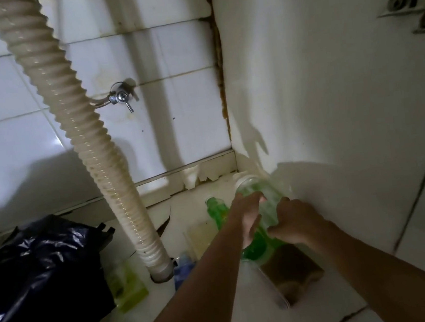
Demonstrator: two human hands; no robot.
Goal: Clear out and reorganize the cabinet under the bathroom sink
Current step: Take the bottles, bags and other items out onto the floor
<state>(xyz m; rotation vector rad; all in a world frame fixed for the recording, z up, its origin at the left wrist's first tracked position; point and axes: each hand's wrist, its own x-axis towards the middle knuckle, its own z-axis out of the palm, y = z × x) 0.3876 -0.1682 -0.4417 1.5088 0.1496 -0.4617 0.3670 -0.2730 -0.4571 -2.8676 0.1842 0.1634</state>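
**Both hands on the green bottle, lower centre of frame**

Hands first: your left hand (249, 216) and right hand (297, 221) meet on the large green bottle (258, 208), low and right of centre. Left fingers curl round its upper body; right fingers wrap its right side. Two-handed grip probably because it looks bulky and sits tight against the cabinet side wall (331, 92).

Containers:
- Large green bottle: clear plastic, white cap, green liquid pooled low.
- Smaller green bottle (216, 208): just left of it, also green liquid, untouched.
- Clear jar (292, 271): below the hands, brownish contents; kind can't be told.
- Blue-topped bottle (182, 264) and yellow-green pack (129, 288): by the foot of the ribbed drain hose (93, 159).
- Black bag (38, 276): lower left, crumpled, contents hidden.

Judgement: clearing is under way; several items remain on the cabinet floor (193, 206).
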